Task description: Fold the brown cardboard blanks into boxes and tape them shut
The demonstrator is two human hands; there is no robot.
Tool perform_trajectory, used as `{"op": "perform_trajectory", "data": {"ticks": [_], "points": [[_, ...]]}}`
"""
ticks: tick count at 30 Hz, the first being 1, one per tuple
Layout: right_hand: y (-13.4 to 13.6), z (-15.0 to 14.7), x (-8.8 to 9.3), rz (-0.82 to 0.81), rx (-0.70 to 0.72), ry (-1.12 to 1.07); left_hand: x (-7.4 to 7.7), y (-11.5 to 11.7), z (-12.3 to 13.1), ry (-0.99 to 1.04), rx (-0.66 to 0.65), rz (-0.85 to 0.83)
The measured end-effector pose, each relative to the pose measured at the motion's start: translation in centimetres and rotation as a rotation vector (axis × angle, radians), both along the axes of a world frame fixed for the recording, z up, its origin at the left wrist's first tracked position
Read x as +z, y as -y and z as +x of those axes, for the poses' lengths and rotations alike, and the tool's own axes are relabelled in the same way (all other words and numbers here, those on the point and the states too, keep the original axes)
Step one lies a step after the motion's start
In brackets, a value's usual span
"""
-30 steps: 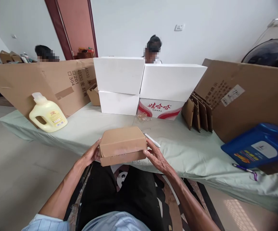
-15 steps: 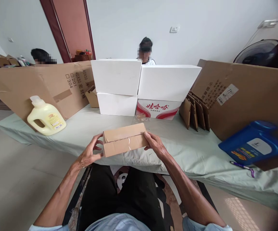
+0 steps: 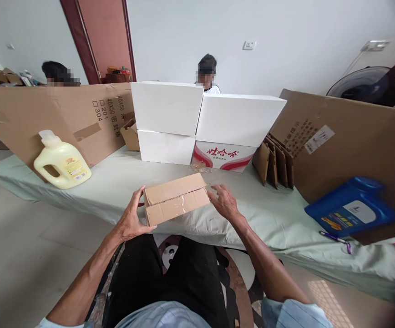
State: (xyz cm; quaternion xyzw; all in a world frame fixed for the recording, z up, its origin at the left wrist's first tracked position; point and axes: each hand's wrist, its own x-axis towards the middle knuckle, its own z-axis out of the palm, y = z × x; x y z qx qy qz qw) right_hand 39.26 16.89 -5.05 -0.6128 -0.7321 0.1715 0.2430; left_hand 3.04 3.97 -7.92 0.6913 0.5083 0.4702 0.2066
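A small brown cardboard box [image 3: 179, 205] lies at the near edge of the cloth-covered table, its long top flaps meeting at a seam with a bit of shiny clear tape on it. My left hand [image 3: 132, 216] grips the left end, thumb along the lower front corner and fingers at the rear corner. At the other end is my right hand [image 3: 224, 200], its fingers apart and bent, the thumb close to the box's right edge; whether it touches cannot be made out.
Stacked white boxes [image 3: 168, 109] stand behind, with crumpled clear plastic [image 3: 200, 167] before them. A yellow jug [image 3: 64, 164] is left; folded cardboard pieces [image 3: 272, 161], a blue bottle [image 3: 351, 207] and a pen [image 3: 334, 238] are right. Large cardboard panels [image 3: 91, 123] flank the table. Two people sit beyond.
My right hand has loosened from the box's right end and its fingers have lifted. My left hand has closed more firmly around the left end. The view has shifted slightly.
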Motion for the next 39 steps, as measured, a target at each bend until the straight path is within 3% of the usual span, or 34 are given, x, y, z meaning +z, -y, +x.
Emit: {"op": "perform_trajectory", "data": {"ticks": [5,8,11,14,17,20,22,26,39], "points": [[-1.3,0.8,-3.5,-0.048,-0.121,0.127,0.3,0.3,-0.4,-0.064,-0.027,0.054],[-1.9,1.5,-4.3,-0.024,-0.171,0.109,0.5,0.5,-0.4,-0.089,-0.038,0.043],[-2.6,2.8,-3.2,0.040,-0.224,0.035,0.7,0.5,-0.4,-0.099,-0.043,0.049],[-2.2,3.5,-0.4,0.154,-0.229,-0.056,0.8,0.4,-0.5,-0.113,-0.050,0.054],[0.3,2.4,2.9,0.267,-0.042,-0.146,1.0,0.3,-0.4,-0.119,-0.059,0.062],[3.9,0.0,5.6,0.364,0.410,-0.160,1.4,0.4,-0.2,-0.121,-0.081,0.080],[6.0,-1.6,6.9,0.427,0.582,-0.076,1.7,0.6,0.0,-0.128,-0.101,0.088],[7.6,-2.8,8.0,0.505,0.630,0.066,2.2,0.7,0.2,-0.133,-0.127,0.088],[7.8,-1.8,8.5,0.523,0.717,0.146,2.4,0.5,0.0,-0.130,-0.151,0.083]]}}
